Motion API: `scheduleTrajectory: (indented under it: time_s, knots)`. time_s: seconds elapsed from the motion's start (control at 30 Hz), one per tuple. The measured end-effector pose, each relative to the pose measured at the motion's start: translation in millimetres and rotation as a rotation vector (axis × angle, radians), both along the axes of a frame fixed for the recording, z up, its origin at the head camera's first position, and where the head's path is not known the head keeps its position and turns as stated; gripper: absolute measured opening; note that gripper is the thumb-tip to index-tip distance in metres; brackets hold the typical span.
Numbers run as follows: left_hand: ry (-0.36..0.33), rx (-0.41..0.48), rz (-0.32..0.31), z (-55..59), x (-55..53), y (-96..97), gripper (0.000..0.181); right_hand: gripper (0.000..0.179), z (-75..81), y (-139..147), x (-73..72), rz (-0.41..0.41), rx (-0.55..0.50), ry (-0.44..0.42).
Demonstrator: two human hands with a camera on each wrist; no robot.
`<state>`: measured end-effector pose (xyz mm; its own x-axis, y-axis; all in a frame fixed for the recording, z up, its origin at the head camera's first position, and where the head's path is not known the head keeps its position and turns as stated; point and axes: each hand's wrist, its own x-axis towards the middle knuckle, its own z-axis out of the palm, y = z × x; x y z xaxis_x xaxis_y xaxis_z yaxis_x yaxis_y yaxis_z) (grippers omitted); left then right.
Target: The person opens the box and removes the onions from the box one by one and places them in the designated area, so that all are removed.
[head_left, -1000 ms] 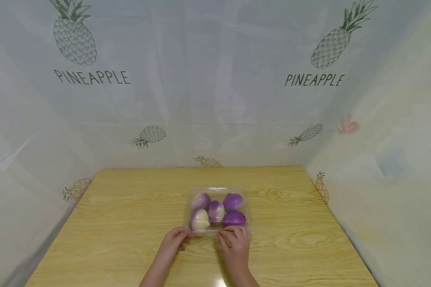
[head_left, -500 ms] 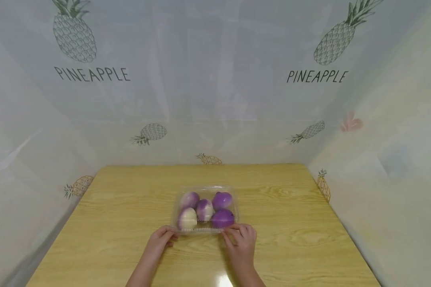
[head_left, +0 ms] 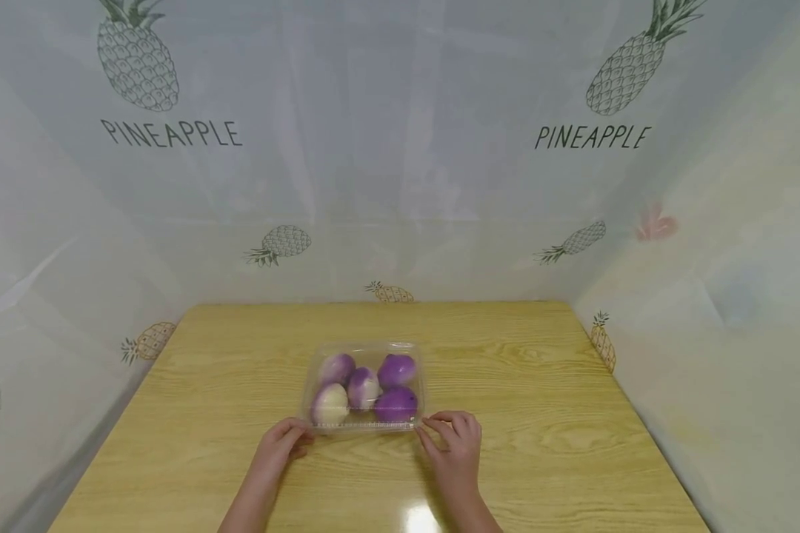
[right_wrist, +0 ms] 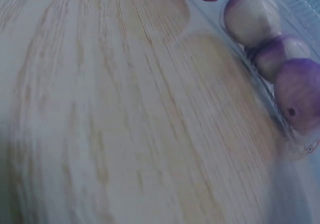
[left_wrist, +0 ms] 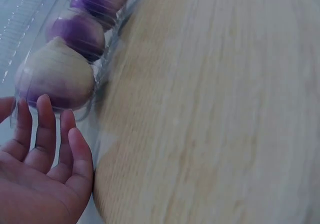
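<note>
A clear plastic clamshell box (head_left: 365, 427) lies closed on the table, with several purple-and-white bulbs, turnips or onions by their look, inside. One pale bulb (left_wrist: 56, 76) shows close up through the plastic in the left wrist view. My left hand (head_left: 278, 446) pinches the box's front left corner, its other fingers loosely bent beside the wall. At the front right corner, my right hand (head_left: 455, 448) holds the rim between thumb and forefinger. A dark-spotted purple bulb (right_wrist: 298, 94) sits near that corner in the right wrist view, where my right hand cannot be made out.
The wood-grain table (head_left: 540, 414) extends on both sides of the box. A pale pineapple-print curtain (head_left: 387, 185) hangs behind it and along both sides. A bright reflection lies on the table near the front edge.
The box has slid left across the table together with my left hand. My right hand has moved slightly right, from partway along the front rim to the front right corner.
</note>
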<state>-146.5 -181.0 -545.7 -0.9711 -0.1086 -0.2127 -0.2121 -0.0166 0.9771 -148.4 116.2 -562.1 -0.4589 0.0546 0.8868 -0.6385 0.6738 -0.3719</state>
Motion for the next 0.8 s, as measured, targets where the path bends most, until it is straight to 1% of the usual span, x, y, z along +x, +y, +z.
scheduleTrajectory:
  time_s: [0.13,0.27,0.4,0.7,0.8]
  knots:
    - [-0.038,0.053,0.033,-0.4,-1.3,-5.0,0.016,0.019,-1.2,1,-1.0,0.014,0.015,-0.033]
    - [-0.066,0.122,0.051,-1.4,-2.0,-9.2,0.019,0.024,-1.1,3,-3.3,0.057,0.032,-0.076]
    - [-0.08,0.146,0.058,-2.8,-2.5,-12.0,0.018,0.028,-0.4,5,-7.7,0.105,0.081,-0.115]
    - [-0.064,0.173,0.048,-7.5,-4.5,-12.5,0.016,0.02,5.9,16,-23.2,0.245,0.21,-0.121]
    - [-0.063,0.178,0.046,-9.0,-5.4,-12.3,0.016,0.015,6.0,19,-27.3,0.292,0.243,-0.094]
